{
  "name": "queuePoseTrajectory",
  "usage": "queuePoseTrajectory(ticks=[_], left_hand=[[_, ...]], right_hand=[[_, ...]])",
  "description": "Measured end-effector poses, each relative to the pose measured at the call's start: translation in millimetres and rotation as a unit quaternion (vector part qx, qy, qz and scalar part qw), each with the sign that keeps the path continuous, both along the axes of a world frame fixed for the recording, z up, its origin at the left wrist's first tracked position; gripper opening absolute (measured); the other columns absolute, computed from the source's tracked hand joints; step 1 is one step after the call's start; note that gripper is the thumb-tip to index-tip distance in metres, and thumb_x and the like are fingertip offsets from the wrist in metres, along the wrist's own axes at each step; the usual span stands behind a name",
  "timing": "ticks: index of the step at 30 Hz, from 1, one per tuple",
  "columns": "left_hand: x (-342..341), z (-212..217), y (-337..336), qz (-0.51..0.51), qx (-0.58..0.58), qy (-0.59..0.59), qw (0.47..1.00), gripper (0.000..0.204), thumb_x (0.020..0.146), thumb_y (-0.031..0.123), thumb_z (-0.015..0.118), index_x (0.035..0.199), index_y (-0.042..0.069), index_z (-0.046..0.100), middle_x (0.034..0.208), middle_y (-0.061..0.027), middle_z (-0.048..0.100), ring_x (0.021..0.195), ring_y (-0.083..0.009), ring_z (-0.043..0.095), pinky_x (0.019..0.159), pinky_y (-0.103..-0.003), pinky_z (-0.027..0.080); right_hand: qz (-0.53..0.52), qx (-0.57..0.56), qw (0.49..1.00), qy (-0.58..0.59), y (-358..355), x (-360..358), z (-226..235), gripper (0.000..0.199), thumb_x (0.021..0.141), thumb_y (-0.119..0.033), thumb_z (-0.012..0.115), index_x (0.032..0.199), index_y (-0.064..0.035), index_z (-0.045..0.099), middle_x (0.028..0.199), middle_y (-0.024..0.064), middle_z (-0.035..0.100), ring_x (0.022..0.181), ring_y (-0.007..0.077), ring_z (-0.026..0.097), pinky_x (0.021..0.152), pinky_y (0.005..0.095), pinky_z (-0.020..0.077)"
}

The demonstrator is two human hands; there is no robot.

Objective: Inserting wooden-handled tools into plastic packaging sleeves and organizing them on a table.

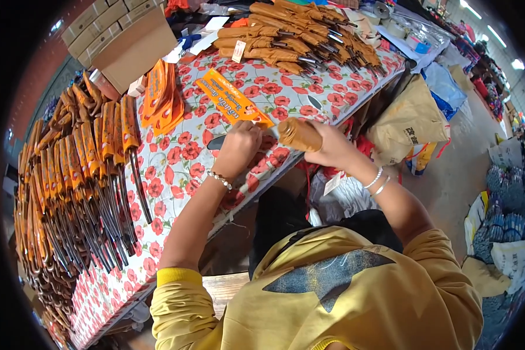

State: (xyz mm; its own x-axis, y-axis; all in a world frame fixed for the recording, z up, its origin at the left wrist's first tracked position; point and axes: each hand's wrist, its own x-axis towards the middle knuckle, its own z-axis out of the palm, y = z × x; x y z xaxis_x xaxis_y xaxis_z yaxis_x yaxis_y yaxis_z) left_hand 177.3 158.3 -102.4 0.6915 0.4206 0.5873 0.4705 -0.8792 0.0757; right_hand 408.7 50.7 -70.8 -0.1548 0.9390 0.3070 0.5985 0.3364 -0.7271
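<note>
The right hand (332, 146) is gripping a brown-handled tool (299, 134), its fingers curled tightly around the tan sleeve so that the rounded end is sticking out toward the left, just above the table's (175, 175) near edge. The left hand (239, 146) is resting on the poppy-patterned tablecloth (181, 157) with its fingers bent downward and bunched together, pressing on something dark beneath them; what that dark item is cannot be made out. Just beyond the left hand an orange printed card (233, 99) is lying flat on the cloth. Further left, a large pile of orange-handled pliers (81, 186) is spreading along the table, and a second pile of brown-handled tools (300, 38) is sitting at the far end. A cardboard box (122, 41) is standing behind the orange cards.
</note>
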Motion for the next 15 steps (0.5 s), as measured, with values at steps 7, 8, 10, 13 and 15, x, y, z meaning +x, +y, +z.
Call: queuePoseTrajectory(ticks=[7,8,10,13,15], left_hand=[[3,6,-19,0.052,-0.090,-0.015,0.994,0.023,0.080,0.007,0.063,0.101,-0.001,0.058,0.086,-0.0146,0.064,0.076,-0.0323,0.062,0.070,-0.038,0.051],[2,7,-22,0.023,-0.120,-0.043,0.992,0.025,0.079,0.005,0.064,0.102,-0.001,0.057,0.087,-0.0148,0.065,0.077,-0.0307,0.063,0.070,-0.037,0.052],[1,9,-26,-0.035,-0.179,-0.099,0.978,0.030,0.077,0.000,0.065,0.106,-0.001,0.056,0.091,-0.0151,0.065,0.078,-0.0276,0.065,0.071,-0.034,0.052],[-2,11,-25,-0.063,-0.256,-0.117,0.958,0.032,0.074,-0.004,0.066,0.105,-0.001,0.057,0.092,-0.0146,0.066,0.080,-0.0241,0.066,0.071,-0.031,0.052],[-4,13,-23,-0.077,-0.294,-0.128,0.944,0.033,0.073,-0.006,0.067,0.105,-0.001,0.058,0.093,-0.0143,0.066,0.080,-0.0224,0.066,0.071,-0.030,0.052]], right_hand=[[0.050,0.026,0.994,-0.094,1,-29,-6,0.069,0.066,-0.023,0.069,0.127,-0.0062,0.044,0.081,0.0227,0.064,0.079,0.0392,0.063,0.069,0.0464,0.0492],[0.042,-0.013,0.991,-0.129,1,-33,-2,0.072,0.065,-0.023,0.070,0.130,-0.0080,0.042,0.081,0.0222,0.064,0.079,0.0389,0.063,0.069,0.0468,0.0492],[0.027,-0.090,0.976,-0.197,0,-38,4,0.078,0.065,-0.023,0.070,0.135,-0.0115,0.037,0.080,0.0214,0.064,0.078,0.0383,0.063,0.069,0.0474,0.0494],[0.017,-0.090,0.973,-0.213,1,-37,3,0.078,0.066,-0.023,0.070,0.136,-0.0121,0.038,0.080,0.0214,0.064,0.076,0.0384,0.063,0.069,0.0475,0.0492],[0.012,-0.091,0.971,-0.222,1,-34,0,0.078,0.066,-0.023,0.070,0.136,-0.0123,0.038,0.079,0.0215,0.064,0.076,0.0384,0.063,0.069,0.0475,0.0492]])
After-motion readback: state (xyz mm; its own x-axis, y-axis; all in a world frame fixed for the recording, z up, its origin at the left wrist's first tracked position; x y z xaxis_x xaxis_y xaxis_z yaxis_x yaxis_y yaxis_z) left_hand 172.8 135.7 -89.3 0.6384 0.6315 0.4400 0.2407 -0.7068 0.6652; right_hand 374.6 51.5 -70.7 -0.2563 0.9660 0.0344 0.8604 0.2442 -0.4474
